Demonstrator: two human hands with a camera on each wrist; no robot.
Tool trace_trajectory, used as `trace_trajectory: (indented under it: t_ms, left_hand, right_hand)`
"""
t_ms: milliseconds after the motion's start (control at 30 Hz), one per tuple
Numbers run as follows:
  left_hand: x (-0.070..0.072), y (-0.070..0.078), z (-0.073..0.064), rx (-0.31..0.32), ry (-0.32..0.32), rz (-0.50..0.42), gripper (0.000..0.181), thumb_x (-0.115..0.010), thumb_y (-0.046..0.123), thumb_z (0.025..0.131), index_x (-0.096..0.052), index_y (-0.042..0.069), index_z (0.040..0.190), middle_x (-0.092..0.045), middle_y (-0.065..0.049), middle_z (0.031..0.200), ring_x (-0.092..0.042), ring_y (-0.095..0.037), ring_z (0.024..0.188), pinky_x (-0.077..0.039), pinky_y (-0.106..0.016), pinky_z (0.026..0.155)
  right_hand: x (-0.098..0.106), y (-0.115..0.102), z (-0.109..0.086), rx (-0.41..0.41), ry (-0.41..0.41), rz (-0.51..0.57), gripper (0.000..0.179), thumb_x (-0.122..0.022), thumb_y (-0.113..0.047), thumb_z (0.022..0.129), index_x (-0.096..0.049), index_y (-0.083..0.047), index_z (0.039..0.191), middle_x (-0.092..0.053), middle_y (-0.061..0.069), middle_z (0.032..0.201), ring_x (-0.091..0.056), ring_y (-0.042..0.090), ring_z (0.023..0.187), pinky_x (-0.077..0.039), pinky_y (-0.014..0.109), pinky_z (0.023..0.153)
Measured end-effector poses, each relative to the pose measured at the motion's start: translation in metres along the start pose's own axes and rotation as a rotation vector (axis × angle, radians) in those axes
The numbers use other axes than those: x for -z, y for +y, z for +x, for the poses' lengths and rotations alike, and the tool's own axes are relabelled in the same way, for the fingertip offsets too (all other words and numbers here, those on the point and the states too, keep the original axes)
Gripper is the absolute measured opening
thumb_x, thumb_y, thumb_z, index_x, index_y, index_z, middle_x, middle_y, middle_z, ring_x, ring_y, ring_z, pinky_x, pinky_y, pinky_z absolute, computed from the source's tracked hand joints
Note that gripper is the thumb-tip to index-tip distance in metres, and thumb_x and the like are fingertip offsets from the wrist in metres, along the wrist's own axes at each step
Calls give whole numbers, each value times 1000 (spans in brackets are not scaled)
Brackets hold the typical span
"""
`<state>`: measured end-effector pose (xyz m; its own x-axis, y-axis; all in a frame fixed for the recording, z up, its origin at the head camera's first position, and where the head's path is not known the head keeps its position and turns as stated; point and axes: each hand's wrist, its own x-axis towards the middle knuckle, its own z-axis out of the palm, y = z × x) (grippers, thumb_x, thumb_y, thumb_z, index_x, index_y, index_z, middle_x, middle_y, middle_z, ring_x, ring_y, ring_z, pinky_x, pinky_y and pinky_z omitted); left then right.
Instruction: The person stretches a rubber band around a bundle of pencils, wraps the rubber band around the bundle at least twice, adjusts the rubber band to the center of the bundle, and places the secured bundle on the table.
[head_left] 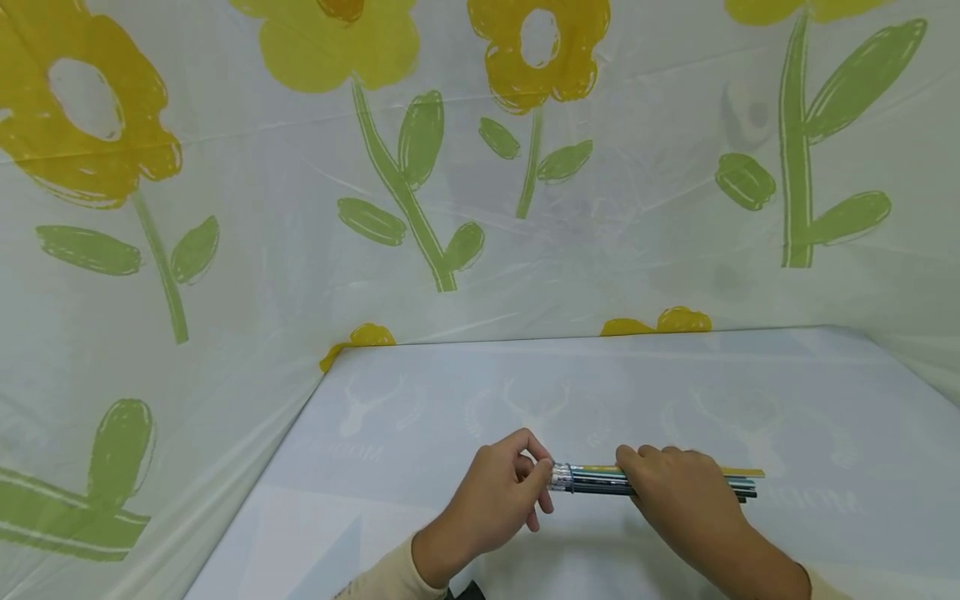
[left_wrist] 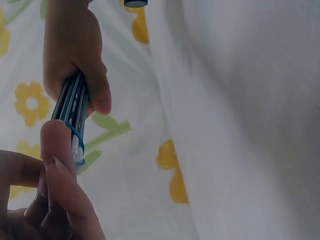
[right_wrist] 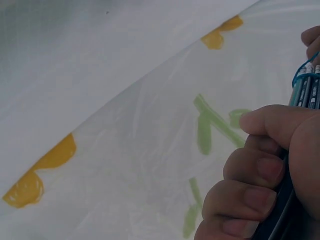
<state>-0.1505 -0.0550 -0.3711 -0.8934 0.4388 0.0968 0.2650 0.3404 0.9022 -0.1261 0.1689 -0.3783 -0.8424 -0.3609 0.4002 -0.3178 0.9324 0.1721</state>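
Note:
A bundle of pencils [head_left: 600, 481], mostly dark with a yellow one among them, is held level above the white table. My right hand [head_left: 678, 492] grips it around the middle, fingers curled over the shafts in the right wrist view. A thin blue rubber band [right_wrist: 296, 76] circles the bundle near its left end. Part of that band stretches toward my left hand [head_left: 498, 492], whose thumb and finger pinch it beside the pencil ends. In the left wrist view a left fingertip [left_wrist: 56, 137] covers part of the bundle. The pinched bit of band is hidden.
The white table [head_left: 420, 392] bears faint deer-head prints. Behind and to the left hangs a pale curtain [head_left: 637, 208] with yellow flowers and green stems, meeting the table's far edge. A small dark object [head_left: 468, 592] shows at the bottom, by the left sleeve.

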Motion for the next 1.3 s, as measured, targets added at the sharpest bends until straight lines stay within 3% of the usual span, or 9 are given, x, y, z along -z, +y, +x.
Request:
trace_trajectory:
  t_ms: [333, 533, 800, 900, 1033, 1300]
  left_hand:
    - [-7, 3, -4, -43, 19, 7, 9, -53, 20, 102, -57, 13, 99, -72, 3, 68, -59, -21, 39, -39, -23, 41]
    - [-13, 5, -8, -83, 37, 85, 12, -51, 27, 104, -56, 16, 102, -75, 9, 77, -56, -6, 39, -40, -22, 41]
    - [-16, 6, -8, -152, 80, 106, 11, -53, 24, 104, -56, 19, 113, -78, 5, 89, -60, -2, 44, -45, -21, 46]
    - [-18, 4, -7, -167, 78, 78, 16, -52, 18, 103, -52, 21, 119, -78, 4, 95, -61, -1, 44, -45, -22, 45]
    - [-18, 2, -4, -142, 64, -17, 24, -50, 12, 103, -46, 22, 125, -77, 0, 102, -64, -9, 46, -51, -24, 49]
    - [-17, -5, 3, -36, 42, -165, 26, -53, 11, 101, -45, 20, 124, -76, -5, 106, -70, -32, 56, -55, -28, 49]
  right_hand:
    - [0, -3, 0, -44, -65, 12, 32, -89, -14, 70, -60, -16, 81, -58, -4, 61, -42, 11, 50, -38, 25, 47]
    - [0, -4, 2, -62, -119, 29, 31, -89, -18, 72, -62, -16, 86, -62, -3, 66, -47, 12, 52, -42, 27, 49]
    - [1, 1, 3, -84, -36, 58, 33, -90, -18, 69, -63, -16, 87, -64, -4, 66, -48, 11, 51, -41, 26, 46]
    - [2, 5, 4, -88, 30, 72, 34, -91, -14, 68, -62, -15, 85, -64, -4, 65, -47, 10, 50, -38, 25, 44]
    - [4, 9, 4, -89, 89, 85, 35, -91, -11, 67, -60, -15, 84, -64, -4, 65, -46, 9, 49, -37, 25, 43]
    - [5, 8, 6, -87, 72, 95, 33, -91, -13, 69, -62, -15, 84, -65, -5, 66, -45, 7, 50, -40, 24, 45]
